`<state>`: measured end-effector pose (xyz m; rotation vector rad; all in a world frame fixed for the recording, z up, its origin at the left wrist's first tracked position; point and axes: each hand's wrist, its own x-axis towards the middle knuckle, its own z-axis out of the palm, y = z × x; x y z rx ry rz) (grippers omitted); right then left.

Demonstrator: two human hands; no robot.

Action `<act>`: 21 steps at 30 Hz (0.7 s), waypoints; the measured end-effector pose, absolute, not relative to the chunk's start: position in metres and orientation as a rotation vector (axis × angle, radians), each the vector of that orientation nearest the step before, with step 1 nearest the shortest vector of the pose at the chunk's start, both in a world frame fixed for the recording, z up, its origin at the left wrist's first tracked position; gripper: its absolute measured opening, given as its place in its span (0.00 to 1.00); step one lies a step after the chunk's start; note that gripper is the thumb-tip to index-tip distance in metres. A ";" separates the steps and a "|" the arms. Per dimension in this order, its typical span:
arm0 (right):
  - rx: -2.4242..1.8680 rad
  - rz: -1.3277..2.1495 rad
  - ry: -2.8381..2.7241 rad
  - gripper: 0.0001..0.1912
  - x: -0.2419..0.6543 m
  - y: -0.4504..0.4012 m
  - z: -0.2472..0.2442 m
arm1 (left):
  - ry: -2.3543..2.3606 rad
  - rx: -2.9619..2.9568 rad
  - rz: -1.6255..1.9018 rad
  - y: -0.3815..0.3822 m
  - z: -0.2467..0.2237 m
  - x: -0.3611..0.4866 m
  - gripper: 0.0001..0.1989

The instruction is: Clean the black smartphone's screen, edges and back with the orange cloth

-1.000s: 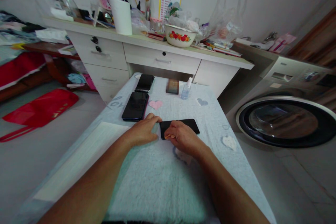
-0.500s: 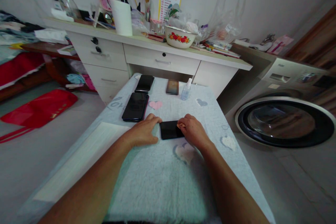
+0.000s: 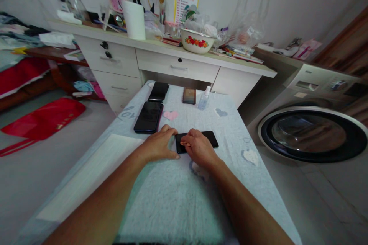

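A black smartphone (image 3: 209, 138) lies flat on the cloth-covered table, its long side running left to right. My left hand (image 3: 161, 143) grips its left end, thumb at the near corner and fingers at the far one. Bunched in the closed fingers of my right hand (image 3: 199, 147) is a small orange cloth (image 3: 185, 143), pressed on the left part of the screen. Most of the cloth is hidden by the fingers. Left of these lie a larger black phone (image 3: 148, 116) and, behind it, another dark phone-like device (image 3: 158, 91).
A clear spray bottle (image 3: 204, 99) stands at the table's far side beside a small pixelated item (image 3: 189, 95). A pale strip (image 3: 92, 176) lies along the left. Beyond are a white desk (image 3: 161, 59) with a flowered bowl (image 3: 197, 41) and, at right, a washing machine (image 3: 310, 122).
My right hand has slid left across the phone with the orange cloth, uncovering the phone's right end. The left thumb has shifted slightly right to the near corner; the phone stays in place.
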<state>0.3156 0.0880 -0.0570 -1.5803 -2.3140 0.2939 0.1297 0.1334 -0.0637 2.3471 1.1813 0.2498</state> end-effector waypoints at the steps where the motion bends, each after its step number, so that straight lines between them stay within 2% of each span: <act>1: -1.591 0.287 -2.309 0.10 0.317 0.088 -0.057 | 1.187 2.352 0.253 0.133 -0.065 0.130 0.34; 16: -2.054 0.124 -2.038 0.10 0.363 0.098 -0.052 | 1.218 2.364 0.221 0.131 -0.061 0.132 0.32; 21: -2.090 0.086 -2.009 0.11 0.364 0.099 -0.052 | 1.215 2.365 0.220 0.131 -0.061 0.131 0.32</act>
